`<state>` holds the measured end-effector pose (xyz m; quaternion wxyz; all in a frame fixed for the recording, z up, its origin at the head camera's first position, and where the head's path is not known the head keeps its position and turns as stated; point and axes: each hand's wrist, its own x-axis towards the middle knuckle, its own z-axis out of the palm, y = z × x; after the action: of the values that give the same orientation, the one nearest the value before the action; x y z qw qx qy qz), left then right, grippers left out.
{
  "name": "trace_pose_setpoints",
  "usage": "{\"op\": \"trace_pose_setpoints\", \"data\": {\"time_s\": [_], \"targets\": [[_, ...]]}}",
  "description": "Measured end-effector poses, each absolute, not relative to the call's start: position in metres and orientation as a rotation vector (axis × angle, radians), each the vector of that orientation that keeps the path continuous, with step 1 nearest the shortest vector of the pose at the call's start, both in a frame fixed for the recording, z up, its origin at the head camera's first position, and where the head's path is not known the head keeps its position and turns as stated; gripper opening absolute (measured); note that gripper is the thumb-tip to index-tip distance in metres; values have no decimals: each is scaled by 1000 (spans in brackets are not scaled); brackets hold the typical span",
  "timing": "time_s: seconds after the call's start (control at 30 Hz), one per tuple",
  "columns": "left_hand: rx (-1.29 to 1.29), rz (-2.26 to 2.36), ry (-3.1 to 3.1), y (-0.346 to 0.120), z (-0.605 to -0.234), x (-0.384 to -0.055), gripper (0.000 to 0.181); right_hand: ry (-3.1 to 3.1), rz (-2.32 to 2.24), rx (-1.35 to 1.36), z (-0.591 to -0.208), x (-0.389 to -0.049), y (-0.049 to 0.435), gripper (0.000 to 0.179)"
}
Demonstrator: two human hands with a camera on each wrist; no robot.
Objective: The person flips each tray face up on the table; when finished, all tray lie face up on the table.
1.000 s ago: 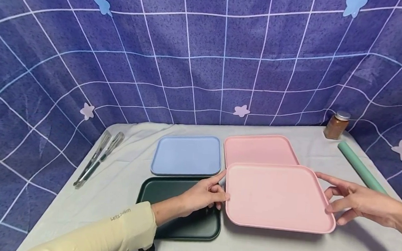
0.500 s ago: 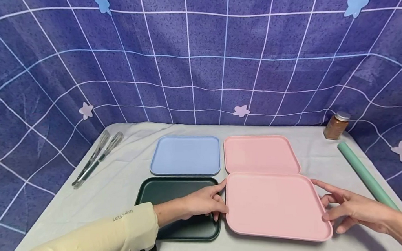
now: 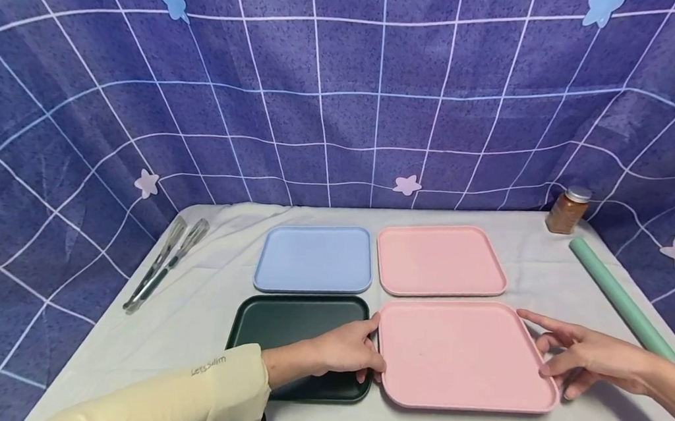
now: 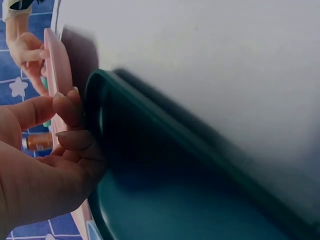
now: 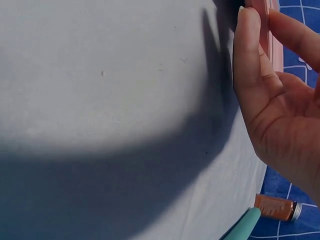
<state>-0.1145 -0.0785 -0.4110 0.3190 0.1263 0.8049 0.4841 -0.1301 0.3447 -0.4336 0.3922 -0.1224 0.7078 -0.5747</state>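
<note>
A pink tray (image 3: 469, 356) lies level, close over the white cloth at the near right, with rounded corners and a low rim. My left hand (image 3: 347, 351) grips its left edge, thumb on the rim and fingers curled below, above the right side of a dark green tray (image 3: 281, 322). On the opposite edge my right hand (image 3: 594, 357) holds the tray with thumb and fingers, index finger stretched toward the far corner. A second pink tray (image 3: 441, 259) sits just behind it, and a light blue tray (image 3: 314, 258) is behind the green one.
Metal tongs (image 3: 166, 266) lie at the table's left edge. At the right are a green roll (image 3: 625, 299) and a brown jar (image 3: 568, 211) with a silver lid. A blue-purple grid-patterned curtain (image 3: 346, 105) hangs behind and around the table.
Both hands have lowered the near pink tray and drawn it toward the body. It no longer overlaps the far pink tray, and a narrow gap now shows between them.
</note>
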Motion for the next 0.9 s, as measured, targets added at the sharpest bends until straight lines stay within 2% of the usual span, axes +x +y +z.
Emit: {"op": "trace_pose_setpoints", "data": {"time_s": [0.27, 0.9], "targets": [[335, 1140, 2037, -79, -399, -122, 101, 1903, -1391, -307, -431, -130, 339, 98], [213, 1055, 1834, -80, -385, -137, 103, 2006, -1344, -305, -429, -126, 328, 100]]}}
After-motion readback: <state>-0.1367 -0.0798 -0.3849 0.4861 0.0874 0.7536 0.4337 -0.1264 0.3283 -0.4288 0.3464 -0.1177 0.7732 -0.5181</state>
